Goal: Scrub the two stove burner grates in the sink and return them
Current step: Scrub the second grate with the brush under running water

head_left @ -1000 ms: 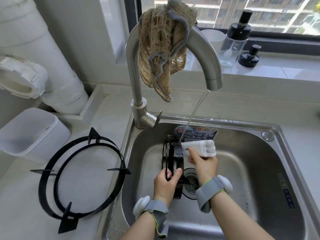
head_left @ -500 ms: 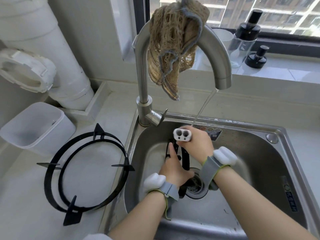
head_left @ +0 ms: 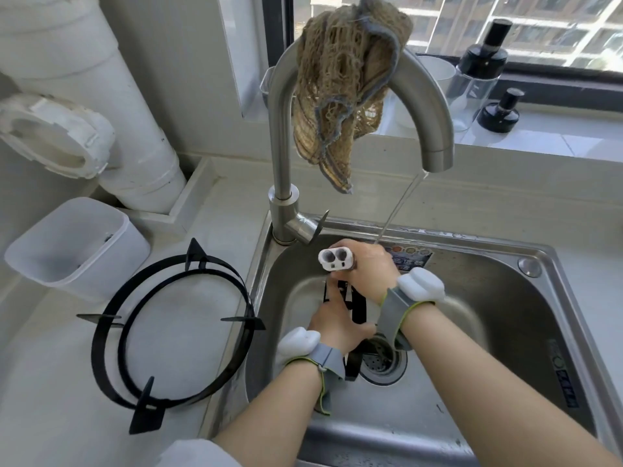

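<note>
One black burner grate (head_left: pixel 358 306) stands on edge in the steel sink (head_left: pixel 526 308), over the drain. My left hand (head_left: pixel 337 323) grips its near side, index finger stretched along it. My right hand (head_left: pixel 369 269) is wrapped round a white brush handle (head_left: pixel 336 260) with two holes in its end, held over the top of that grate; the brush head is hidden behind the hand. A thin stream of water runs from the faucet (head_left: pixel 435 129) onto my right hand. The second black grate (head_left: pixel 172 335) lies flat on the counter left of the sink.
A netted brown cloth (head_left: pixel 344 92) hangs over the faucet arch. A white plastic bin (head_left: pixel 74 244) and a white drain pipe (head_left: pixel 101 106) are at the left. Dark-capped bottles (head_left: pixel 482 75) stand on the windowsill at the back right.
My right hand turned the brush so its handle end now faces me and moved up over the grate's top. My left hand shifted its grip higher on the grate.
</note>
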Available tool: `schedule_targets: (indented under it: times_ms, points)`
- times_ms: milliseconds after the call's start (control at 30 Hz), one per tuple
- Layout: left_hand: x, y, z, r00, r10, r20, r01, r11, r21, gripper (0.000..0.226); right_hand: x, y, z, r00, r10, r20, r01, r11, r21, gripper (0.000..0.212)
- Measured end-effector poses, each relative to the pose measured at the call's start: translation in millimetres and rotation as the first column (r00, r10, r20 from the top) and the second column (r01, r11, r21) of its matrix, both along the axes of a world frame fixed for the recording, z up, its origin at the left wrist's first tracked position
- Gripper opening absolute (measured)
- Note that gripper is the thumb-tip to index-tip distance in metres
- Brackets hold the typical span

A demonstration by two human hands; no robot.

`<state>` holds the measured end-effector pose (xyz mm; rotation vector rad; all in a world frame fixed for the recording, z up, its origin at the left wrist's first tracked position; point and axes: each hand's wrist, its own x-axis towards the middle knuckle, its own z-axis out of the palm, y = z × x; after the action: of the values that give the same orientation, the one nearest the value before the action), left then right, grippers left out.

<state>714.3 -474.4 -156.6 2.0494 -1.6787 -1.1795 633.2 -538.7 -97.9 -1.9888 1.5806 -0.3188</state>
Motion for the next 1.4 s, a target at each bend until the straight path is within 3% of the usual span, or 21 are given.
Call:
schedule_targets:
  times_ms: [100, 167, 233, 300, 400, 467, 667, 800, 867, 933, 1000, 1067, 1133, 1200, 1300, 1400]
  points:
    - [1, 1, 0, 1.000, 0.001, 0.011, -0.001, 1.000, 0.029, 0.112, -22, -3, 2, 0.990, -0.077, -0.121, 0.076, 0.997, -0.007, 0.018]
    - [-1, 3, -2, 1.000, 0.014, 0.012, -0.014, 1.000, 0.019, 0.113, -42, 4, -2, 0.954, -0.281, 0.100, 0.280, 0.960, 0.027, 0.017]
    - [-1, 3, -1, 1.000, 0.013, 0.020, -0.014, 1.000, 0.017, 0.113, -48, 19, -12, 0.787, -0.511, 0.345, 0.498, 0.857, 0.132, 0.018]
    - [0, 4, -1, 1.000, 0.005, 0.019, -0.005, 1.000, 0.024, 0.114, -45, 42, -29, 0.632, -0.678, 0.375, 0.645, 0.729, 0.232, 0.017]
    - [1, 2, 1, 1.000, -0.015, 0.024, 0.014, 1.000, 0.015, 0.114, -35, 58, -41, 0.475, -0.772, 0.421, 0.697, 0.623, 0.355, 0.018]
    - [0, 5, 1, 0.999, -0.029, 0.024, 0.029, 1.000, 0.013, 0.115, -38, 45, -35, 0.399, -0.793, 0.461, 0.740, 0.575, 0.348, 0.018]
    - [1, 3, 1, 1.000, -0.015, 0.023, 0.014, 1.000, 0.027, 0.116, -36, 31, -20, 0.494, -0.724, 0.481, 0.677, 0.668, 0.310, 0.016]
    - [-1, 3, -2, 1.000, -0.015, 0.027, 0.014, 1.000, 0.022, 0.115, -44, 30, -11, 0.715, -0.583, 0.385, 0.578, 0.803, 0.142, 0.015]
    - [0, 3, -5, 0.999, -0.020, 0.034, 0.019, 0.999, 0.028, 0.115, -38, 18, -1, 0.879, -0.433, 0.199, 0.432, 0.900, 0.051, 0.014]
    - [0, 1, -6, 0.999, -0.024, 0.028, 0.022, 0.999, 0.046, 0.113, -23, 8, 5, 0.979, -0.206, -0.002, 0.206, 0.978, 0.023, 0.027]
    - [-1, 1, -8, 1.000, -0.009, 0.019, 0.008, 0.999, 0.051, 0.098, -3, 6, 5, 0.993, 0.042, -0.109, -0.041, 0.999, 0.010, 0.034]
    - [1, 0, -8, 0.999, 0.023, 0.027, -0.024, 0.999, 0.046, 0.078, 7, 6, -1, 0.976, 0.143, -0.166, -0.147, 0.989, -0.013, 0.035]
    - [1, -3, -8, 1.000, 0.011, -0.021, -0.010, 0.999, 0.050, 0.087, -2, 6, -5, 0.989, 0.058, -0.135, -0.062, 0.998, -0.025, 0.033]
    - [2, -2, -6, 0.998, 0.000, -0.060, 0.003, 0.999, 0.051, 0.106, -21, 7, -10, 0.987, -0.149, -0.052, 0.147, 0.988, -0.043, 0.031]
    - [4, 1, -1, 0.999, 0.009, -0.040, -0.007, 0.999, 0.038, 0.111, -41, 19, -18, 0.883, -0.424, 0.203, 0.429, 0.903, 0.020, 0.030]
    - [4, 1, 0, 1.000, 0.007, -0.019, -0.007, 1.000, 0.028, 0.111, -40, 43, -34, 0.780, -0.557, 0.286, 0.536, 0.830, 0.154, 0.016]
